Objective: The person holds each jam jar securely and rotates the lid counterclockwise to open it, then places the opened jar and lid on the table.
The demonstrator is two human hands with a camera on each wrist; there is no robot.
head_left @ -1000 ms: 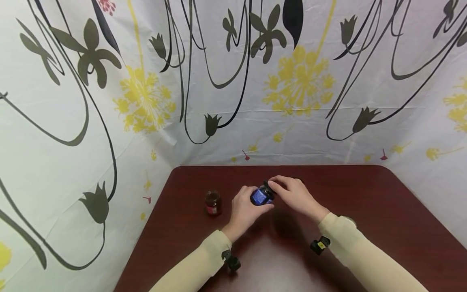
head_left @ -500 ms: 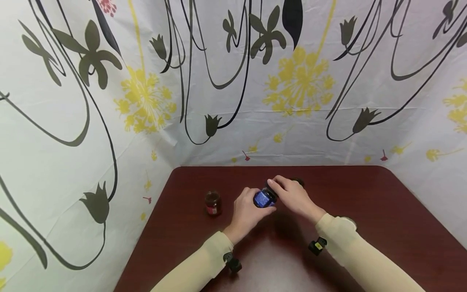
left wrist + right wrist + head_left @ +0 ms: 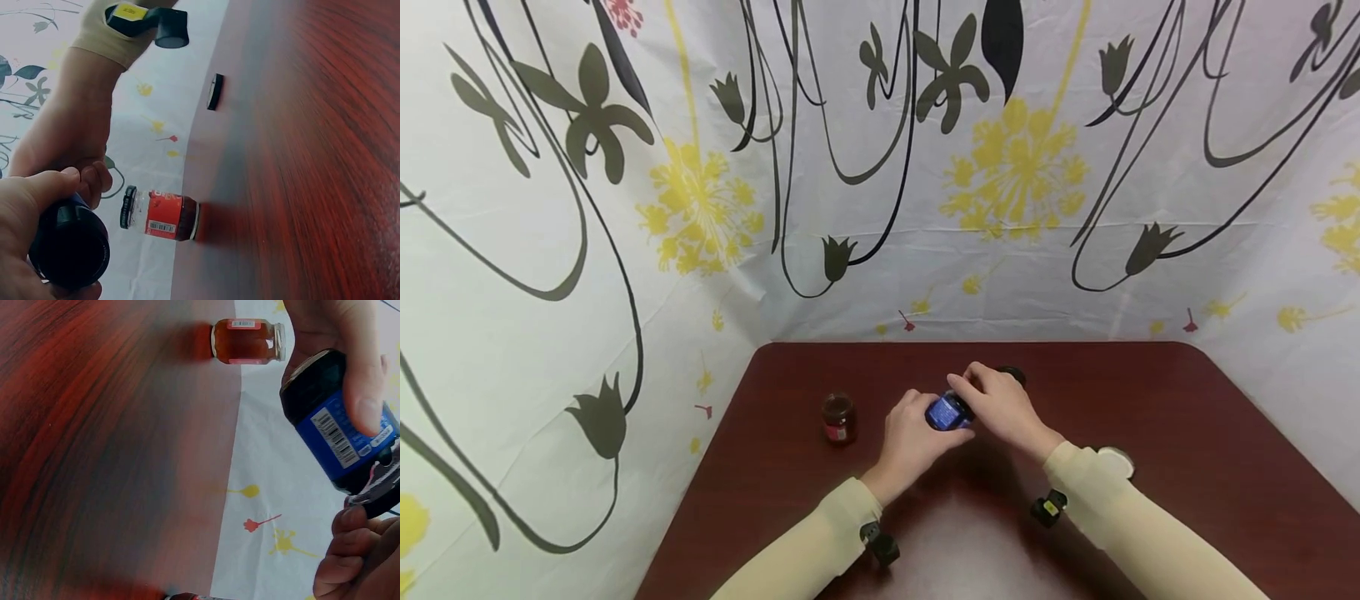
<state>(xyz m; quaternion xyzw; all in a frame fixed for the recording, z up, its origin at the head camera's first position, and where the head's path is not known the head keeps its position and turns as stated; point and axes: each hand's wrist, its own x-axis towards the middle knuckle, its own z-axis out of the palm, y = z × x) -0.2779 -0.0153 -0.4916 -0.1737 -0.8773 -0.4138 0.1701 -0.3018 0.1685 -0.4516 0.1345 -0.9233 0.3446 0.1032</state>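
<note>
A dark glass jar with a blue label [image 3: 947, 412] is held tilted above the table, its base toward the left wrist camera. My left hand [image 3: 917, 437] grips its body, fingers behind and thumb in front. At the mouth end, my right hand [image 3: 1003, 408] pinches the black lid [image 3: 380, 499] with curled fingers. The right wrist view shows the lid at a slant to the jar's rim; whether it is still threaded I cannot tell. In that view the left thumb lies across the blue label [image 3: 337, 434].
A red-labelled jar [image 3: 838, 418] stands on the dark red table [image 3: 790, 492] left of the hands. Another red-labelled jar with a black lid [image 3: 165, 214] stands behind my right hand. A loose lid [image 3: 1116, 462] lies by the right sleeve. A patterned cloth [image 3: 880, 192] hangs behind.
Both hands and the blue-labelled jar have drifted slightly right and down. My right fingers have shifted around the lid. More of the loose lid and the far jar's black top now shows.
</note>
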